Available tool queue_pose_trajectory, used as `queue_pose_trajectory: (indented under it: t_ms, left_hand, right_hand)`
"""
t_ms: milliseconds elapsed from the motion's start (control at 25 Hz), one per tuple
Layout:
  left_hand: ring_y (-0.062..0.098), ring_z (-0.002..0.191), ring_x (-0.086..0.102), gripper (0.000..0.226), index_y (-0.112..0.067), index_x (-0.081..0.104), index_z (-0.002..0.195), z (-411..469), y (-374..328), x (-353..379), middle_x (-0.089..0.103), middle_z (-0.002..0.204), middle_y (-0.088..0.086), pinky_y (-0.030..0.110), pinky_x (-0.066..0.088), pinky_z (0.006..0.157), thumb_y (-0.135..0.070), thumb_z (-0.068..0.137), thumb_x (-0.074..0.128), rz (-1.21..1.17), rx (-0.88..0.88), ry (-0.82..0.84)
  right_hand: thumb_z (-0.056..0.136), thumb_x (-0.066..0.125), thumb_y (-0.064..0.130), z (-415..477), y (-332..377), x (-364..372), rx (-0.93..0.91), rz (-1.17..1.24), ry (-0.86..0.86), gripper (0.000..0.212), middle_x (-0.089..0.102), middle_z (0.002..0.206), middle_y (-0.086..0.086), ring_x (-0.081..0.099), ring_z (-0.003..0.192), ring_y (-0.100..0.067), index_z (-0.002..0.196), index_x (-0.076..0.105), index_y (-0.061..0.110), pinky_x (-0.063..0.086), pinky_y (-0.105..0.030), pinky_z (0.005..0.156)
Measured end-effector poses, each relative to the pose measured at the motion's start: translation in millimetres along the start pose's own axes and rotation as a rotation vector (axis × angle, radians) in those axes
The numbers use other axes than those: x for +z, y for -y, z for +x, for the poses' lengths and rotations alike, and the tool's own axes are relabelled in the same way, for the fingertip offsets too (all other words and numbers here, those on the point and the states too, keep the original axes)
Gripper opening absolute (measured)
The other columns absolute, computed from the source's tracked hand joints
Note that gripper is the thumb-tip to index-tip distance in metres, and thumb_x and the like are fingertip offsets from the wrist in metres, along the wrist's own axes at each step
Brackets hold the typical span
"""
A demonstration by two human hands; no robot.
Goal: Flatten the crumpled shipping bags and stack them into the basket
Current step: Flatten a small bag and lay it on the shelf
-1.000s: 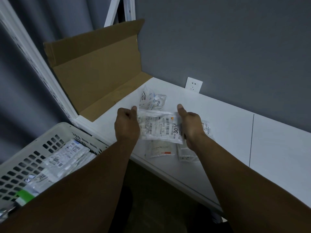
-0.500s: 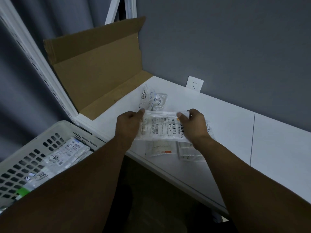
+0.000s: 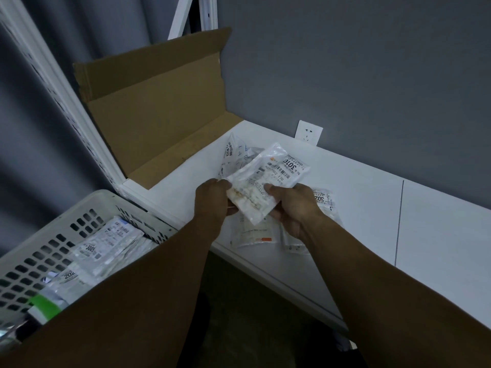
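Both the left hand [image 3: 214, 201] and the right hand [image 3: 291, 208] pinch one shipping bag [image 3: 268, 181] above the table's [image 3: 372, 208] front edge; pulling its corners taut should smooth it before the basket [image 3: 34, 261].

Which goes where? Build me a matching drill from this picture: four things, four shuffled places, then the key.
1. bag 3010
2. bag 3005
3. cardboard
4. socket

A. on the wall
B. in the basket
C. held by left hand and right hand
D. propped at the table's left end

Pairs: 1-C, 2-B, 3-D, 4-A
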State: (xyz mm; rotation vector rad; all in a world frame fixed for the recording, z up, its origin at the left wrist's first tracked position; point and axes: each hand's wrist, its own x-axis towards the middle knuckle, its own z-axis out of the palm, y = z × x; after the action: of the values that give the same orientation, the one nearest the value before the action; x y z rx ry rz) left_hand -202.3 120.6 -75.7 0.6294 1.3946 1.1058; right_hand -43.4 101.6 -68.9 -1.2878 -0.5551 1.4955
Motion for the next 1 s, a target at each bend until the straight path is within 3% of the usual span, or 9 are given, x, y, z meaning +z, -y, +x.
queue_pose_trajectory:
  t_ms: [120,280,400,520,600,680,800,880,1000]
  left_hand:
    - [0.025,0.082,0.065,0.014,-0.006,0.068,0.097,-4.1,-4.7,-6.1,0.067,0.095,0.013,0.039,0.059,0.072,-0.019,0.09,0.069,0.05,-0.092,0.048]
    - [0.019,0.08,0.062,0.013,-0.012,0.074,0.094,0.9,2.6,-14.3,0.068,0.083,0.004,0.027,0.053,0.067,-0.021,0.085,0.076,0.215,0.027,0.032]
    - [0.02,0.064,0.053,0.018,-0.005,0.067,0.077,0.1,7.2,-17.9,0.06,0.07,0.009,0.029,0.045,0.061,-0.015,0.092,0.068,0.237,-0.061,0.098]
    - [0.024,0.063,0.058,0.016,0.002,0.066,0.075,-2.1,8.2,-21.0,0.063,0.07,0.015,0.031,0.053,0.059,-0.004,0.09,0.065,0.25,-0.195,0.12]
    - [0.025,0.065,0.063,0.007,0.005,0.069,0.082,-0.8,10.5,-25.0,0.067,0.075,0.017,0.03,0.057,0.059,0.0,0.086,0.067,0.311,-0.242,0.134]
    - [0.023,0.071,0.064,0.008,0.005,0.068,0.09,2.8,15.5,-28.9,0.068,0.084,0.017,0.031,0.056,0.062,0.001,0.084,0.071,0.394,-0.266,0.163]
    - [0.021,0.071,0.063,0.008,0.0,0.064,0.084,7.0,22.7,-30.5,0.066,0.083,0.014,0.028,0.055,0.055,0.005,0.084,0.071,0.463,-0.31,0.194]
    - [0.02,0.069,0.064,0.01,0.0,0.063,0.082,9.9,26.8,-29.3,0.066,0.082,0.014,0.028,0.058,0.056,0.006,0.085,0.07,0.486,-0.328,0.21]
    - [0.022,0.071,0.065,0.008,0.002,0.063,0.085,15.4,31.2,-27.7,0.067,0.085,0.015,0.031,0.058,0.062,0.001,0.087,0.07,0.566,-0.321,0.207]
  right_hand:
    - [0.088,0.068,-0.005,2.2,0.9,-4.9,0.006,-0.118,0.026,0.019,0.077,0.098,-0.012,0.076,0.089,-0.029,0.104,0.069,0.004,0.063,-0.043,0.071]
    - [0.088,0.068,-0.002,1.7,2.2,-7.3,0.071,-0.242,0.095,0.022,0.077,0.101,-0.014,0.075,0.092,-0.031,0.11,0.069,0.003,0.061,-0.048,0.082]
    - [0.088,0.071,0.0,7.0,-3.3,-11.4,0.01,-0.287,-0.002,0.009,0.076,0.101,-0.017,0.075,0.09,-0.034,0.097,0.07,0.002,0.06,-0.053,0.082]
    - [0.086,0.074,0.0,16.0,-11.4,-16.9,-0.056,-0.467,-0.109,0.01,0.074,0.101,-0.019,0.073,0.089,-0.035,0.084,0.067,0.007,0.06,-0.054,0.082]
    - [0.085,0.077,0.008,19.0,-15.5,-16.8,-0.093,-0.607,-0.125,0.011,0.073,0.101,-0.018,0.071,0.088,-0.032,0.09,0.067,0.006,0.06,-0.047,0.079]
    - [0.086,0.077,0.019,20.7,-17.0,-15.3,-0.134,-0.794,-0.138,0.028,0.07,0.107,-0.018,0.068,0.093,-0.032,0.104,0.065,0.002,0.058,-0.044,0.081]
    - [0.091,0.066,0.02,16.9,-18.2,-9.9,-0.317,-1.173,-0.167,0.034,0.062,0.115,-0.019,0.06,0.105,-0.035,0.116,0.058,0.0,0.05,-0.038,0.087]
    - [0.092,0.061,0.016,11.7,-22.2,-2.4,-0.422,-1.31,-0.096,0.033,0.057,0.12,-0.022,0.057,0.11,-0.038,0.12,0.058,0.0,0.048,-0.039,0.09]
    - [0.093,0.053,0.012,11.6,-37.6,5.7,-0.441,-1.531,0.071,0.039,0.048,0.132,-0.022,0.045,0.124,-0.039,0.131,0.054,0.003,0.043,-0.043,0.101]
